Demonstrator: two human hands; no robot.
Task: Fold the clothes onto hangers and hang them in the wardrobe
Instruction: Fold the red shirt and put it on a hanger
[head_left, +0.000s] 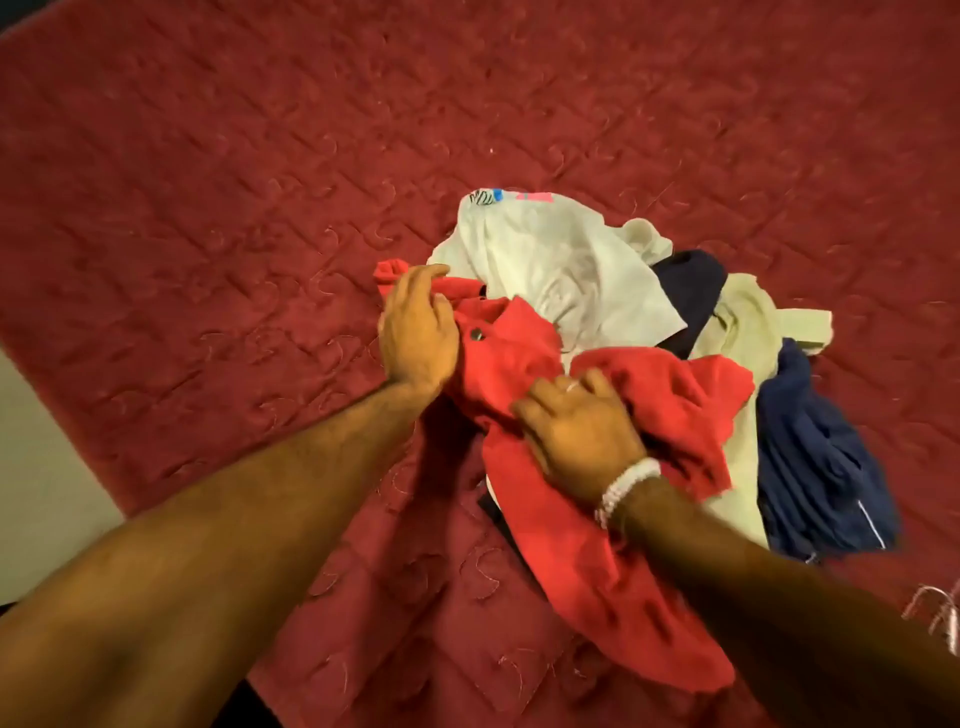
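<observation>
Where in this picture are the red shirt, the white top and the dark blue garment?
red shirt (550, 561), head view, on its lower part, nearest the camera.
white top (571, 270), head view, on its crumpled middle.
dark blue garment (815, 467), head view, on its folds at the far right.

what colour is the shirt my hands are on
The shirt is bright red, held by the left hand and right hand; the head view shows it best.

Dim warm light, dark vignetted corners, wide-angle edge bending, soft slightly blurred detail
</observation>
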